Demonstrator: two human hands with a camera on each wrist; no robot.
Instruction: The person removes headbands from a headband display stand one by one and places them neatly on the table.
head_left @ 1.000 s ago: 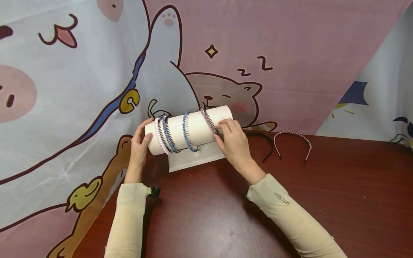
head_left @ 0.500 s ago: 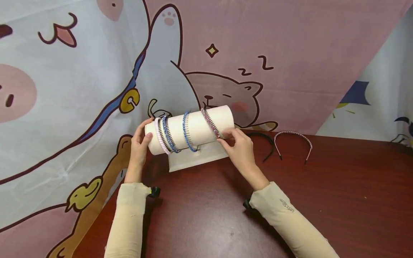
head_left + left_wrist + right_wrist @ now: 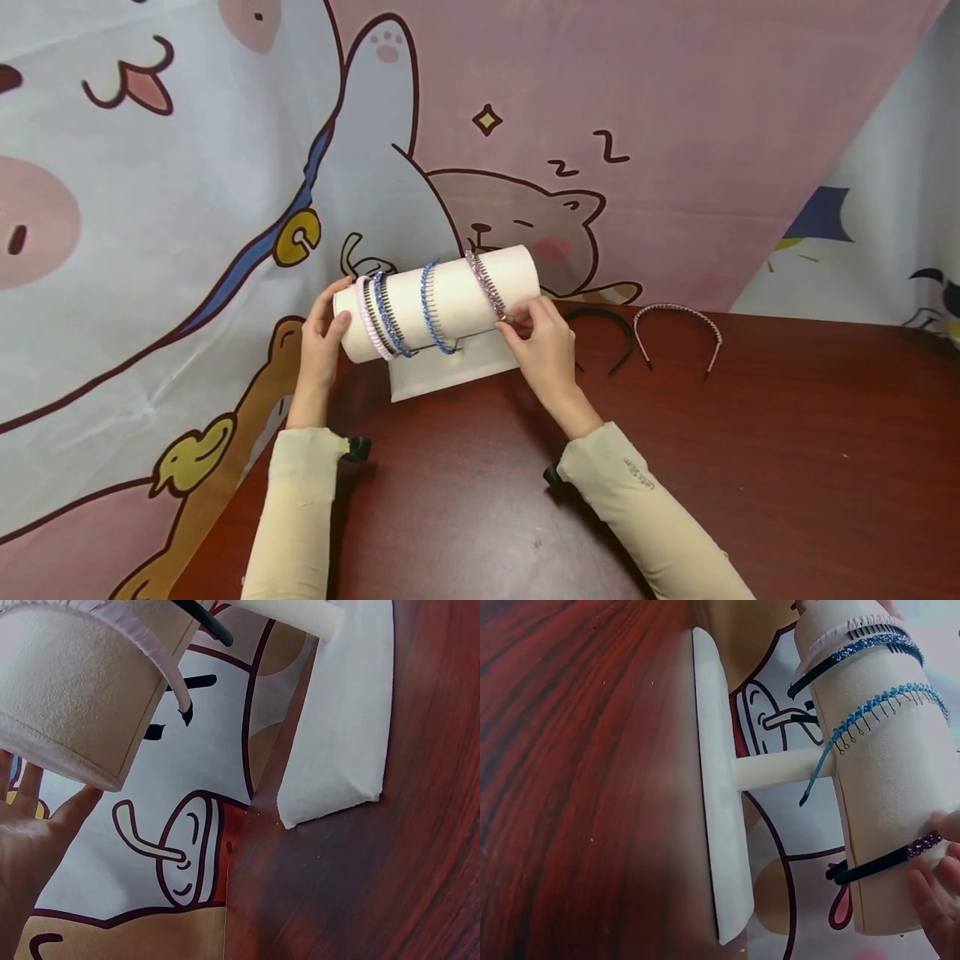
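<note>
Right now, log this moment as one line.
left hand: steadies roll stand end | right hand: pinches pink beaded headband on roll | table: black headband, pink headband lying

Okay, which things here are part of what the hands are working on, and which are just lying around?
In hand:
- white cylinder stand, left hand on its end
- pink beaded headband, right hand pinching its lower end

Lying about:
- black headband on the table
- pink headband beside it
- cartoon backdrop

A pink beaded headband [image 3: 486, 286] is sitting slanted around the right part of the cream cylinder stand [image 3: 457, 300], teeth outward.
</note>
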